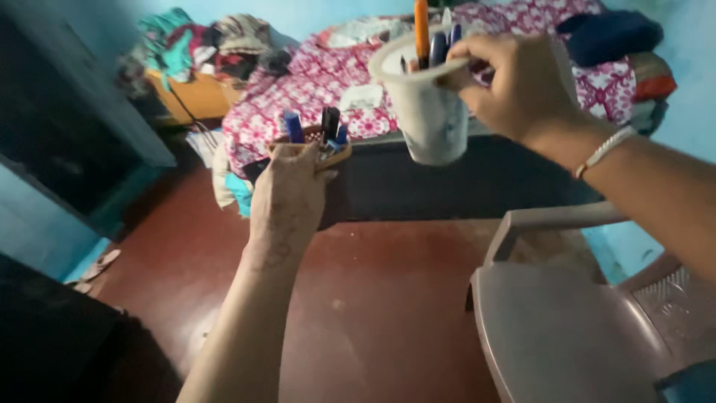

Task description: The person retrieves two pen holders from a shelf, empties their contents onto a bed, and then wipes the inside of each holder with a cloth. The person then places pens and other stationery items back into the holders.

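Right hand point(514, 82) clamped on white cup point(429, 112) rim, pens point(429, 41) inside; left hand point(291, 190) apparently closed round brown holder point(335, 154). Risk: tilting spills pens onto floor point(358, 298).

Dim bluish room light, soft motion blur throughout, deep shadow at left, perhaps slight edge distortion.

hands: 2 point(287, 195) | pen holders: 2 point(429, 97) | plastic chair: 1 point(567, 328) | bed: 1 point(350, 82)
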